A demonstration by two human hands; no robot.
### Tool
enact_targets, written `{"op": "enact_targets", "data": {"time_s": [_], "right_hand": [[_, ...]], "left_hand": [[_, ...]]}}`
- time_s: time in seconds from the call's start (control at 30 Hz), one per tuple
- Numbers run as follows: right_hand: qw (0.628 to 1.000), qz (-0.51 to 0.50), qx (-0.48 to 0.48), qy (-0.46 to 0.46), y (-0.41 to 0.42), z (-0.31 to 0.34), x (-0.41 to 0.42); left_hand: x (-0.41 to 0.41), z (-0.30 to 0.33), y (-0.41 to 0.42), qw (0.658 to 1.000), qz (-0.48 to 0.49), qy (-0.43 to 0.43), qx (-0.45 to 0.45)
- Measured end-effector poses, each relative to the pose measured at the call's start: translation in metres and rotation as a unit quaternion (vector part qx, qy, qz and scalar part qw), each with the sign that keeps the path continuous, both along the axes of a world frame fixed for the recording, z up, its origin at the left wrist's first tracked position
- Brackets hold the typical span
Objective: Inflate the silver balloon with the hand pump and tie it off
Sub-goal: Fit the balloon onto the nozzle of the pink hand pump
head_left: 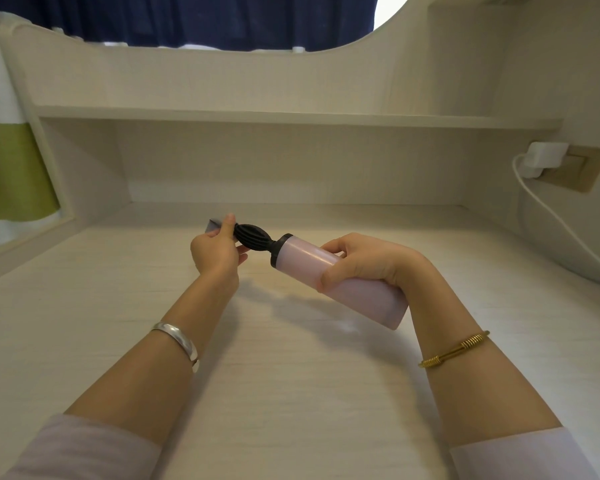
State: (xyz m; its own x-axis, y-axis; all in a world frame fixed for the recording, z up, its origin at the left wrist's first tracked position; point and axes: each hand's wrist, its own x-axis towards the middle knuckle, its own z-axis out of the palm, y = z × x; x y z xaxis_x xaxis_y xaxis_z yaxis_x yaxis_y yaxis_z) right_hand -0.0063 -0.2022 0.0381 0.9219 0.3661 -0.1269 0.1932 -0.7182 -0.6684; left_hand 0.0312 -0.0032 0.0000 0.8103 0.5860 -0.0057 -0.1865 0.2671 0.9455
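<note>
The hand pump (302, 259) has a pale pink barrel and a black ribbed front end (255, 237); it is held in the air above the desk, tilted, nozzle pointing left. My right hand (361, 261) grips the pink barrel from above. My left hand (215, 251) pinches at the pump's nozzle tip, thumb and fingers closed there. A small piece of the silver balloon (212, 224) sticks out to the left of my left fingers, flat and uninflated. The balloon's neck and the nozzle tip are hidden by my fingers.
The pale wooden desk (291, 358) stretches below my arms. A shelf (291, 116) runs across the back wall. On the right wall a white charger (542, 161) sits in a socket, with its cable (561, 226) trailing down to the right.
</note>
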Motion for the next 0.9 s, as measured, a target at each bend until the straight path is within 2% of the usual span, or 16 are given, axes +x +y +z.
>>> {"op": "enact_targets", "data": {"time_s": [0.43,0.7,0.9], "right_hand": [[0.997,0.0,-0.031,-0.072,0.003,-0.006,0.004],[0.989,0.012,-0.052,-0.138,0.008,-0.008,0.004],[0.978,0.006,-0.088,-0.187,0.011,-0.007,0.001]], "left_hand": [[0.005,0.001,-0.001,0.997,-0.074,-0.01,-0.008],[-0.001,0.012,0.007,0.99,-0.1,0.005,-0.099],[0.003,0.007,0.009,0.992,-0.096,0.017,-0.075]]}}
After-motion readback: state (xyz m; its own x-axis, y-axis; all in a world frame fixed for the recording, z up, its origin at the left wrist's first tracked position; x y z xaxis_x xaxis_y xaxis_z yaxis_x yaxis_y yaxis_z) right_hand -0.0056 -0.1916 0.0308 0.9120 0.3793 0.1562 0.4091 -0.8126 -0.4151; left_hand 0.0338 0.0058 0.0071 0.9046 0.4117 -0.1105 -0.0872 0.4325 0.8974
